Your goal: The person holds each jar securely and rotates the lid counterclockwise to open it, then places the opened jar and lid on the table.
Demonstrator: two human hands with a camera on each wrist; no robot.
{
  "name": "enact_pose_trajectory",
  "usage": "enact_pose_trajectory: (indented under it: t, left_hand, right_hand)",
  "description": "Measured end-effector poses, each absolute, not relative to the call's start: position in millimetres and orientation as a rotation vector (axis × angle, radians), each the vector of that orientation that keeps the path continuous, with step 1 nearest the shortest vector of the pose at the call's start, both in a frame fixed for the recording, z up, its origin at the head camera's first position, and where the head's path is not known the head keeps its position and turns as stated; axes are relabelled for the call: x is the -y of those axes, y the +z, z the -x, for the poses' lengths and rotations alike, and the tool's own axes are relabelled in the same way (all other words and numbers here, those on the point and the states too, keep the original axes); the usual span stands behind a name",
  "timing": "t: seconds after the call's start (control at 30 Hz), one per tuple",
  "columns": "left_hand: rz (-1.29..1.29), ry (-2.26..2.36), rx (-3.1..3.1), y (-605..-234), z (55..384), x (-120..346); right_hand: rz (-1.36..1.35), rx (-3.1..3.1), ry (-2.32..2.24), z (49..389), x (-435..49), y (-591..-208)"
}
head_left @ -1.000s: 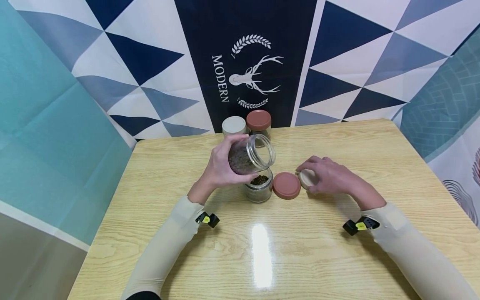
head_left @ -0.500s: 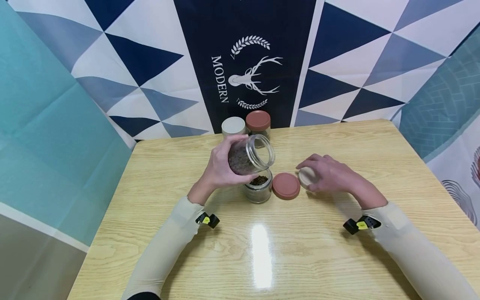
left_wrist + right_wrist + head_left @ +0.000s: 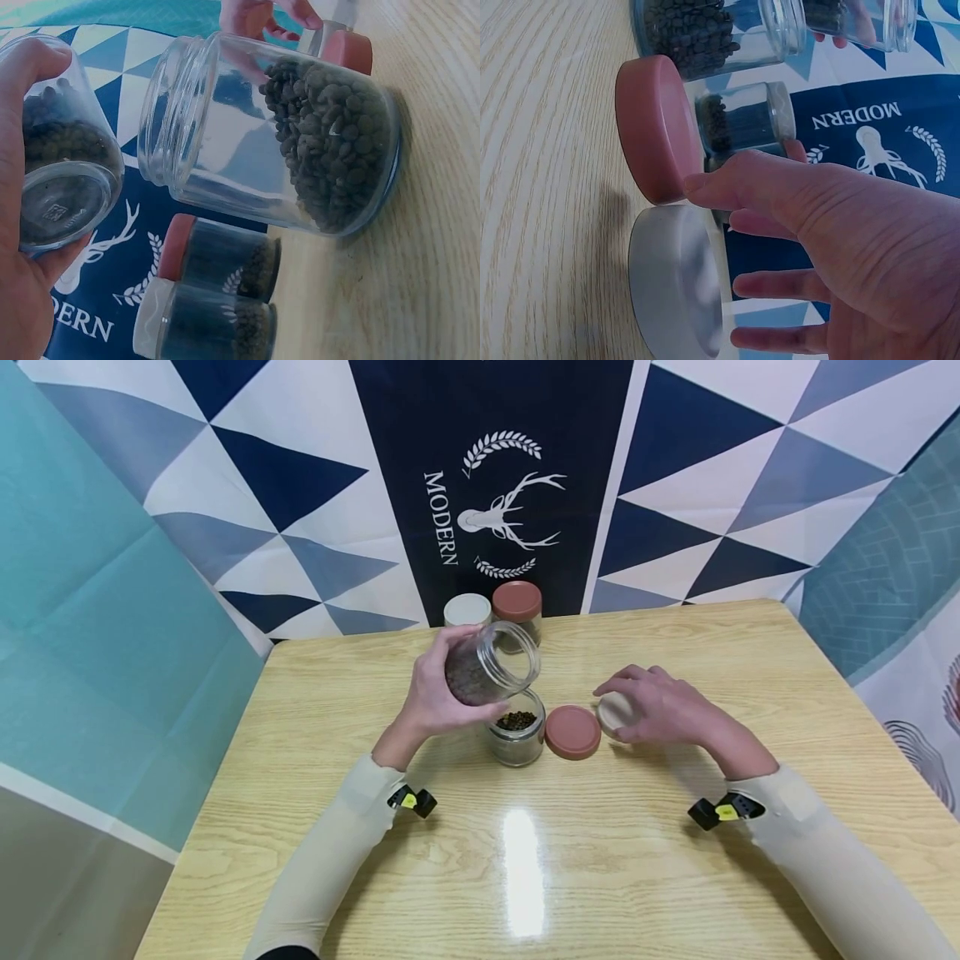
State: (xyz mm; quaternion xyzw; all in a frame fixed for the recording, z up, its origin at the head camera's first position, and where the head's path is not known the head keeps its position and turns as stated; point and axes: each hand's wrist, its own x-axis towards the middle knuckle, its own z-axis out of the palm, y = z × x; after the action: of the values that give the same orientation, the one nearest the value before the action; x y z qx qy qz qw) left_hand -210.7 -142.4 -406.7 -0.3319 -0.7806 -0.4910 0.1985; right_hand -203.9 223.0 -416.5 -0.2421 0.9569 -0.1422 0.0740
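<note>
My left hand [image 3: 438, 689] grips a glass jar [image 3: 487, 664] that is tilted, its open mouth facing right. Dark bean-like pieces lie inside this jar, as the left wrist view shows. Below it an open glass jar [image 3: 516, 745] stands upright on the table, partly filled with similar dark pieces [image 3: 334, 142]. My right hand [image 3: 663, 710] hovers over a whitish lid [image 3: 613, 714], its fingers spread and loosely bent. In the right wrist view the thumb is by the rim of a red lid [image 3: 656, 131]; whether it touches is unclear. The white lid [image 3: 671, 285] lies below the other fingers.
Two closed jars stand at the table's back edge, one with a white lid [image 3: 467, 608] and one with a red lid [image 3: 517, 599]. Behind them hangs a patterned cloth [image 3: 487, 410]. The wooden table [image 3: 615, 860] extends toward the front.
My left hand has shifted slightly left and back with the tilted jar, uncovering more of the standing jar's mouth. My right hand stays over the white lid, almost still.
</note>
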Motion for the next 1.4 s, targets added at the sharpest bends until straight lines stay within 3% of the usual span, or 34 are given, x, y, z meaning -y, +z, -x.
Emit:
enact_pose_trajectory:
  t: [1.4]
  left_hand:
    - [0.766,-1.543,1.998,-417,202,201]
  right_hand:
    - [0.680,-2.895,-0.415,199,-224,-411]
